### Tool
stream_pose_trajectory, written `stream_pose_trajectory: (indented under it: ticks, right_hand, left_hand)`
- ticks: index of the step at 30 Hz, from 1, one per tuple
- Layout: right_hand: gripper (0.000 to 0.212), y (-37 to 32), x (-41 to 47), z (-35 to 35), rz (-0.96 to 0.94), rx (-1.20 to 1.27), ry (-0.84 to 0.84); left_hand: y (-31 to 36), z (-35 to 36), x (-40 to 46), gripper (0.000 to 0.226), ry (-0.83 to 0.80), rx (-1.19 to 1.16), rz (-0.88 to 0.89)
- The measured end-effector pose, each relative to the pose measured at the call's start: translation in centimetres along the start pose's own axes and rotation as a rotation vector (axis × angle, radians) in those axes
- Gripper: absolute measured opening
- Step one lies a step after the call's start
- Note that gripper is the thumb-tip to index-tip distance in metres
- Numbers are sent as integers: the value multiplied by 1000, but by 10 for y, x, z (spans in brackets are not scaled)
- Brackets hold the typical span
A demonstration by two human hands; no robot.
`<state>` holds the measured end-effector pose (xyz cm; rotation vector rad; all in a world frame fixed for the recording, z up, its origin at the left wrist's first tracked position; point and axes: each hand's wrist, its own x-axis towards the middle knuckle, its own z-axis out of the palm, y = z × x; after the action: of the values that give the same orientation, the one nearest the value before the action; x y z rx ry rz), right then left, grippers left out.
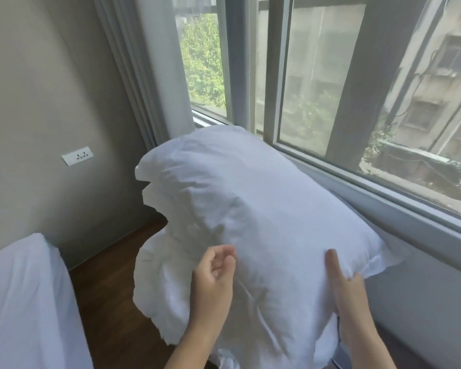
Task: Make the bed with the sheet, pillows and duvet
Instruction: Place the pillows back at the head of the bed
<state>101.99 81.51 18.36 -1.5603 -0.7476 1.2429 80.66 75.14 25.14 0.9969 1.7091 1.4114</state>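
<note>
A plump white pillow (245,209) stands tilted against the ledge under the window, resting on a crumpled white heap of bedding (155,291) that looks like the duvet. My right hand (349,288) grips the pillow's near right edge, with the thumb laid on its front and the fingers tucked behind. My left hand (213,275) hovers at the pillow's lower front with loosely curled fingers and holds nothing. At the lower left is the corner of the bed (24,302), covered in white sheet.
A wide window with a grey sill (423,230) runs along the right. A pale curtain (149,62) hangs in the corner. The beige wall carries a white socket (77,155). A strip of dark wooden floor (109,275) lies between bed and bedding heap.
</note>
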Motion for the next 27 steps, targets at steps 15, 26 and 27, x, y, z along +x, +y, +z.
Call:
stream_pose_trajectory:
  ticks: [15,26,27]
  right_hand:
    - [140,8,48,12,123,65,200]
    - [59,13,49,26,210,-9,457]
    - [55,13,48,27,189,-47,464]
  left_hand:
    - [12,15,212,23,85,221,244]
    - [7,-7,357,27,-34,351,411]
    - [6,-11,371,27,-40,350,439]
